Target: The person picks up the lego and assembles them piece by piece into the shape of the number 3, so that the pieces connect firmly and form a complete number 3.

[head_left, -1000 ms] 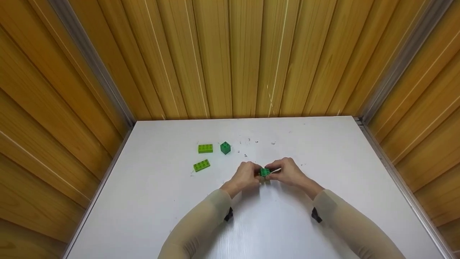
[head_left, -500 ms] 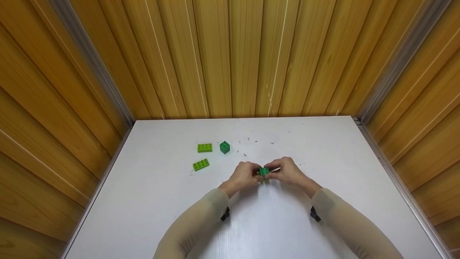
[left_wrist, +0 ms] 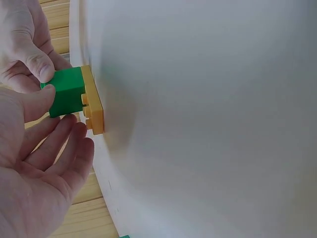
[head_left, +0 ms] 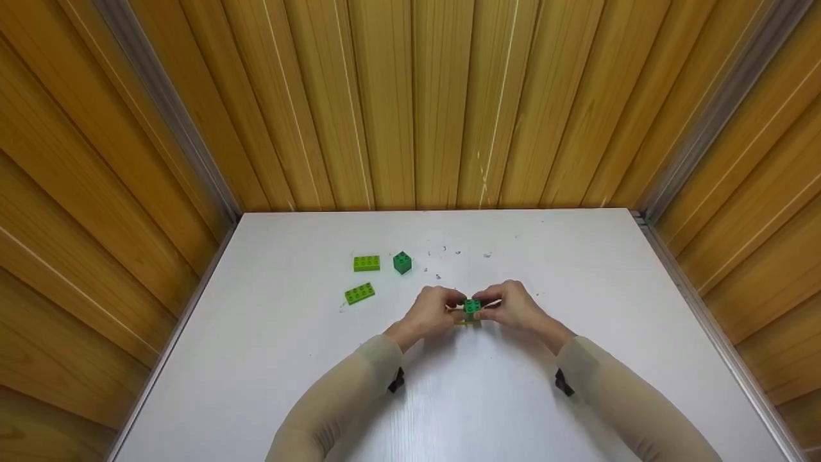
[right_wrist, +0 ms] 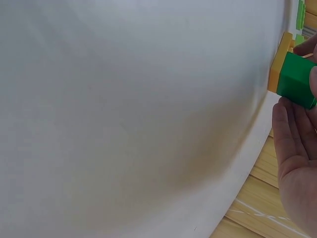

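Note:
Both hands meet at a green toy building block (head_left: pixel 472 308), right of the table's middle. It sits upright on one end of a flat yellow-orange brick (left_wrist: pixel 95 106), whose bare studs show on the left hand's side. My left hand (head_left: pixel 431 309) pinches the block, its thumb on the block's edge and its fingertips close to the yellow brick. Opposite, my right hand (head_left: pixel 515 309) holds the same block with thumb and fingers, also seen in the right wrist view. Fingers hide part of the yellow brick in the head view.
On the white table (head_left: pixel 288 359), two lime-green bricks, one farther back (head_left: pixel 366 264) and one nearer (head_left: pixel 360 293), lie to the left. Beside them stands another green block (head_left: pixel 402 262). Wood-patterned panels (head_left: pixel 436 102) wall the table at the back and sides.
The green block has turned slightly and now sits squarer over the yellow brick. My left hand has shifted a little to the left; the right hand has barely moved.

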`<state>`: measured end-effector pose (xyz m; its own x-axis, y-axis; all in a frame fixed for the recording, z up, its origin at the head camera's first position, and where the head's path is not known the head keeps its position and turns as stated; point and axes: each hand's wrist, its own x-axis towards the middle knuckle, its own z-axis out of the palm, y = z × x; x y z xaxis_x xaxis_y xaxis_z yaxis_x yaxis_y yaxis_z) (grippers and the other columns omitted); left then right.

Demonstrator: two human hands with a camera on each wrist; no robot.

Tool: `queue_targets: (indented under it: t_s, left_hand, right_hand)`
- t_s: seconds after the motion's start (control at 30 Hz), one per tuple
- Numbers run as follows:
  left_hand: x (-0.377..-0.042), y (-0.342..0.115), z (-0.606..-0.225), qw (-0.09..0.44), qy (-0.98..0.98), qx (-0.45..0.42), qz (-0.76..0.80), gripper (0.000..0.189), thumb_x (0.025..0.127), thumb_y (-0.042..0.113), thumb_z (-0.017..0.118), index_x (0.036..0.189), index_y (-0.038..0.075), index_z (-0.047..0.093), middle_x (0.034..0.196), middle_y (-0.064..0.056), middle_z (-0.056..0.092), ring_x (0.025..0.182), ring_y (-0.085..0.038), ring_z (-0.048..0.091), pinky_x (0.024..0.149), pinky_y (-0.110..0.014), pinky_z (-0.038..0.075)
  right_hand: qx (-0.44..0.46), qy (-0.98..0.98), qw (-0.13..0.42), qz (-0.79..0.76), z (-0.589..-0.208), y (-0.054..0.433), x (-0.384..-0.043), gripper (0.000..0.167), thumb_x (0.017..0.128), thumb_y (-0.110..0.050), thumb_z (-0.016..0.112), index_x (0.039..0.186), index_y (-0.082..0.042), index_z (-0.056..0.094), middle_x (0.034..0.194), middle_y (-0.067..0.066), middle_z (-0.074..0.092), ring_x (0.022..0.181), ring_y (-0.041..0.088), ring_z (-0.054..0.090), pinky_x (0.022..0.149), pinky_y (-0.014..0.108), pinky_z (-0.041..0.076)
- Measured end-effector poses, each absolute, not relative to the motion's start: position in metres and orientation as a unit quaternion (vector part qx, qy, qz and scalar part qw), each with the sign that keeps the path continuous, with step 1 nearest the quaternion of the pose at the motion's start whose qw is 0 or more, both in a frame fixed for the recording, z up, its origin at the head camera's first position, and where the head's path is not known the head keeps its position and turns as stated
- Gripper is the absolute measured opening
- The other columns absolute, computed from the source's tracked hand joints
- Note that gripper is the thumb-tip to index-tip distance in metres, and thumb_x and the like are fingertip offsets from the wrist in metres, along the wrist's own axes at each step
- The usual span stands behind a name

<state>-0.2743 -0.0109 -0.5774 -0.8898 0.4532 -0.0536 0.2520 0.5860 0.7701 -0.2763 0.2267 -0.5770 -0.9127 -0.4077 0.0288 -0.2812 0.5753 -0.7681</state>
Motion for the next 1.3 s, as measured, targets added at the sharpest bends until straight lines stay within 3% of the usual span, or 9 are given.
queue_targets:
  t_s: [0.23,0.53,0.8,1.3]
  left_hand:
    - [-0.274,-0.018,-0.568,0.135,0.888,0.168,0.406,0.037,0.106,0.018,0.078,0.142,0.013,0.078,0.139,-0.005,0.079,0.126,-0.023,0.07,0.112,-0.043,0.063]
    - [-0.272,-0.03,-0.563,0.14,0.892,0.179,0.391,0.039,0.104,0.024,0.08,0.141,0.013,0.078,0.14,-0.008,0.079,0.129,-0.026,0.07,0.117,-0.049,0.06]
    - [-0.277,-0.049,-0.559,0.11,0.901,0.188,0.376,0.041,0.105,0.026,0.081,0.142,0.011,0.077,0.142,-0.009,0.079,0.132,-0.03,0.07,0.118,-0.051,0.059]
    - [-0.289,-0.081,-0.551,0.062,0.908,0.156,0.383,0.041,0.104,0.026,0.082,0.144,0.014,0.076,0.147,-0.009,0.077,0.137,-0.032,0.07,0.118,-0.054,0.059]
  right_hand:
    - [-0.196,0.886,0.079,-0.413,-0.575,0.228,-0.277,0.032,0.094,-0.011,0.091,0.124,-0.002,0.085,0.12,0.017,0.086,0.113,0.034,0.083,0.098,0.043,0.069]
    - [-0.16,0.897,0.091,-0.402,-0.572,0.228,-0.275,0.034,0.095,-0.014,0.091,0.128,-0.008,0.084,0.123,0.012,0.085,0.118,0.03,0.078,0.105,0.05,0.066]
    - [-0.163,0.887,0.101,-0.42,-0.573,0.226,-0.275,0.035,0.096,-0.012,0.09,0.129,-0.004,0.083,0.125,0.015,0.083,0.118,0.031,0.08,0.103,0.043,0.068]
    - [-0.146,0.898,0.102,-0.402,-0.573,0.223,-0.274,0.035,0.094,-0.014,0.092,0.128,-0.007,0.084,0.122,0.009,0.085,0.117,0.026,0.078,0.102,0.045,0.067]
